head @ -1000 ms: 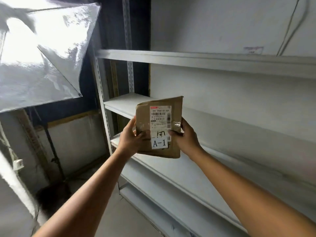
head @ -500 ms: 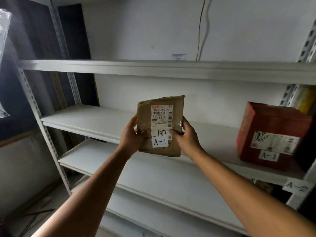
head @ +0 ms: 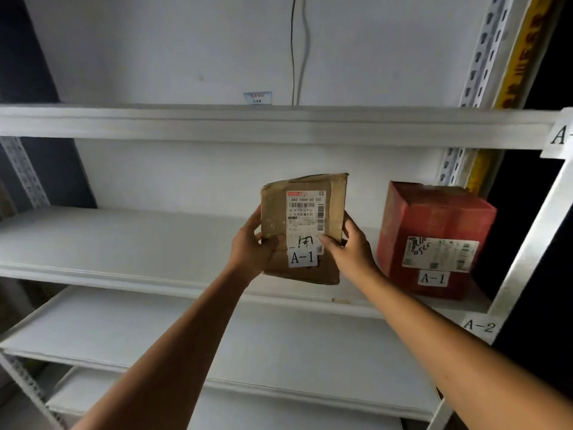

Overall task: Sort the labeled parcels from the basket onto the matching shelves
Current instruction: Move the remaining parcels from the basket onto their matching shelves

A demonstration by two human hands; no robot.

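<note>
Against the pale wall (head: 155, 51) stands a white metal rack, its boards running across the whole width. A thin cable (head: 293, 57) hangs down the wall at twelve o'clock, with a small sticker (head: 257, 98) just left of its foot. The top board (head: 248, 122) carries a paper tag (head: 561, 135) at its right end, cut off after "A-". The middle shelf (head: 124, 243) is bare along its left half. On its right end, at three o'clock from the centre, sits a red box (head: 434, 225), upright, with a white slip marked A-1 (head: 433, 278) on its face. Below that corner, at four o'clock, a tag reading A-2 (head: 479, 325) is stuck on the frame. A lower shelf (head: 279, 342) lies beneath, and a punched upright (head: 483, 48) climbs at one o'clock beside a yellow strip (head: 521, 57).

The brown parcel (head: 304, 225) is held up in the middle, in front of the middle shelf, standing on end and leaning slightly, its shipping label and an A-1 slip facing out. It is near the red box but clear of it. The left hand (head: 251, 246) grips its edge at eight o'clock, thumb (head: 271, 242) pressed on the front, the other fingers hidden behind. The right hand (head: 352, 249) clamps the edge at four o'clock, thumb (head: 328, 240) lying on the label. Whether the parcel's bottom edge is over the board I cannot tell.
</note>
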